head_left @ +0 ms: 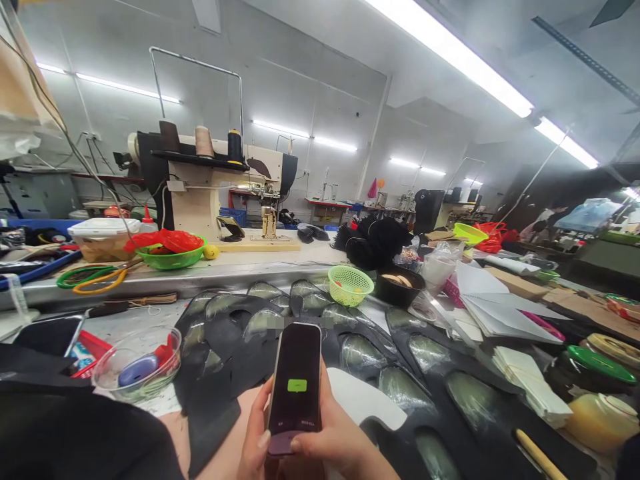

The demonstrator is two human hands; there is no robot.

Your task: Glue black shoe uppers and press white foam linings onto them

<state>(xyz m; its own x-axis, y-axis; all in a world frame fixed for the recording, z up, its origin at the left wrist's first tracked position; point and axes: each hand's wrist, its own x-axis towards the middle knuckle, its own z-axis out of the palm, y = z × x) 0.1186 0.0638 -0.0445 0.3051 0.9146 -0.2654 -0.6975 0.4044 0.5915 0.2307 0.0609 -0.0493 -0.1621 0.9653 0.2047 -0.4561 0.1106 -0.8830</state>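
A smartphone point(295, 353) stands upright between my two hands at the bottom middle of the view, its dark screen showing a green battery-like symbol. My left hand point(256, 430) is closed around its left edge, the thumb near the lower corner. On the other side, my right hand point(340, 430) grips the right edge, with the thumb across the bottom front. Black sheet pieces point(370, 333) with shiny, clear-covered cut-outs lie under and beyond the phone. Just right of my right hand is a smooth white curved piece point(370, 400).
Behind stands a sewing machine point(200, 180) with thread spools. A green basket point(351, 285) and a black bowl point(399, 285) sit mid-table. A clear plastic tub point(170, 353) is at left, near scissors point(100, 277). Jars point(605, 420) and an open notebook point(495, 300) are at right.
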